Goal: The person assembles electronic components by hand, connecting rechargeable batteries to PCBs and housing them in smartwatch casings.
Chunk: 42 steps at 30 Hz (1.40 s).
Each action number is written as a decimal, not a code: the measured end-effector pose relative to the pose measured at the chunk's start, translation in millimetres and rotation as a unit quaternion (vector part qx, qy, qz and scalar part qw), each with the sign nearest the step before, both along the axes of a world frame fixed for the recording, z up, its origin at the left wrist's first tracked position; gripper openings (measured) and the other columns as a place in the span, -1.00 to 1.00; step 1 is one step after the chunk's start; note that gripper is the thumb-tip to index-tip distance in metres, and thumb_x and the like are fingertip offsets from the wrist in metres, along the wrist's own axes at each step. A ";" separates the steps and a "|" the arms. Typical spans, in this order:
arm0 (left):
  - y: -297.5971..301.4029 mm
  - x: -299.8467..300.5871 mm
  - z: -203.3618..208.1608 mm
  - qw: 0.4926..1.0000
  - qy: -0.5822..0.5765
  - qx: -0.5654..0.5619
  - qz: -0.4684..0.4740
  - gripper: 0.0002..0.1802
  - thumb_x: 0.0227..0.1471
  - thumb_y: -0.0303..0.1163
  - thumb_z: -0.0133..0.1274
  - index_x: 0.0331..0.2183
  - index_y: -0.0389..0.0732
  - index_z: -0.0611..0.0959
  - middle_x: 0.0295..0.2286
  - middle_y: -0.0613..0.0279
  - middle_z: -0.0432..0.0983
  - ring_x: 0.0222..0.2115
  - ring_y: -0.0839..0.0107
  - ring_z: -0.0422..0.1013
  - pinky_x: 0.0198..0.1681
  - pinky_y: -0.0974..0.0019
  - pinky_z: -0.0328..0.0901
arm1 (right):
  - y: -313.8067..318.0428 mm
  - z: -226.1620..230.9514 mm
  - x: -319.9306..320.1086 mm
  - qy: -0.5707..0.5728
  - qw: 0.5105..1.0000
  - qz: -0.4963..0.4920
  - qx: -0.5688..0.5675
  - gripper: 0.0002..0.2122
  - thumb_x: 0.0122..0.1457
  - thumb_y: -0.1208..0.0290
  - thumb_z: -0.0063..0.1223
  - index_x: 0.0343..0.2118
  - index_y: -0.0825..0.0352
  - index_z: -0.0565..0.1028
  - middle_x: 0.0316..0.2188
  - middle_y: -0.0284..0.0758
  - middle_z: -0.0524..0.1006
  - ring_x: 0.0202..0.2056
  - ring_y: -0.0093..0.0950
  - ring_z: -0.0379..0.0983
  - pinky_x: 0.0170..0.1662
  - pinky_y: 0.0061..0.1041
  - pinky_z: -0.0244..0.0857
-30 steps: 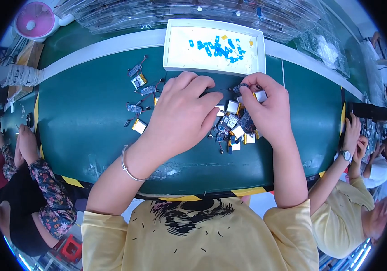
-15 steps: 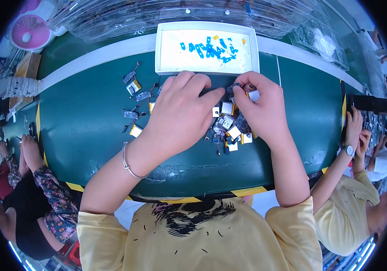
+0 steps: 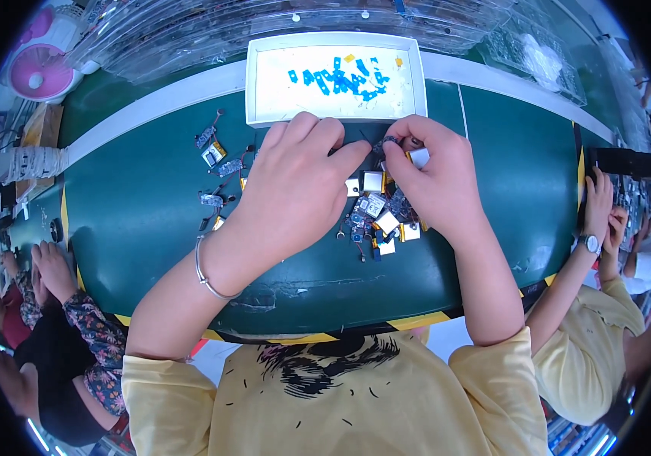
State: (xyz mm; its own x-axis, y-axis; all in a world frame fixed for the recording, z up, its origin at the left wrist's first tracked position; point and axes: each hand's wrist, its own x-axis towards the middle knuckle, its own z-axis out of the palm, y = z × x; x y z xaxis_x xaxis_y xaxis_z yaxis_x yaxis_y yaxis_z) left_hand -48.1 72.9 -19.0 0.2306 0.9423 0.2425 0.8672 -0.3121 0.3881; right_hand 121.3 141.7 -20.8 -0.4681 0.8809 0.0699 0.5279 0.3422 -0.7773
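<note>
Just in front of the white box, my two hands meet over a pile of small electronic parts. Thumb and forefinger of my right hand (image 3: 443, 178) pinch a small dark circuit board (image 3: 389, 143). My left hand (image 3: 295, 178) is closed close beside it, its fingertips reaching toward the board; a thin dark sliver shows at them, too small to name. Below my right hand lie silver battery cells (image 3: 373, 181) with yellow edges, mixed with circuit boards (image 3: 357, 219) and thin wires. Left of my left hand are more boards (image 3: 228, 167) wired to cells, such as a battery (image 3: 213, 153).
A shallow white box (image 3: 252, 87) at the back holds several small blue pieces (image 3: 340, 80). The green tabletop (image 3: 143, 205) has a yellow-and-black taped edge (image 3: 416, 322). Clear plastic trays (image 3: 546, 64) and a pink fan (image 3: 35, 72) stand behind. Co-workers sit on both sides.
The view has shifted slightly, moving the box and parts a little leftward in the picture. My left fingertips have drawn slightly away from the board; my right hand keeps its pinch.
</note>
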 end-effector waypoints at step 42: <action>-43.8 -5.2 21.2 0.858 -0.500 -0.115 0.040 -0.79 -0.08 -0.66 0.05 -0.30 -0.32 0.60 -0.42 0.28 0.47 -0.42 0.60 0.37 -0.34 0.52 0.25 | -36.3 27.2 6.3 0.282 0.937 0.131 -0.161 -0.84 0.01 0.73 0.04 -0.30 0.45 0.47 -0.37 -0.33 0.50 -0.33 -0.59 0.47 -0.26 -0.64 0.35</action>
State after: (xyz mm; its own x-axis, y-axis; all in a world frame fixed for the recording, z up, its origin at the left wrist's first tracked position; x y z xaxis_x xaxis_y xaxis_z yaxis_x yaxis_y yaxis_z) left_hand -53.3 29.1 2.1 -0.0511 0.9949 0.0865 0.0806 -0.0822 0.9934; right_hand 127.6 105.4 6.5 -0.6393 0.7593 0.1219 -0.0675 0.1025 -0.9924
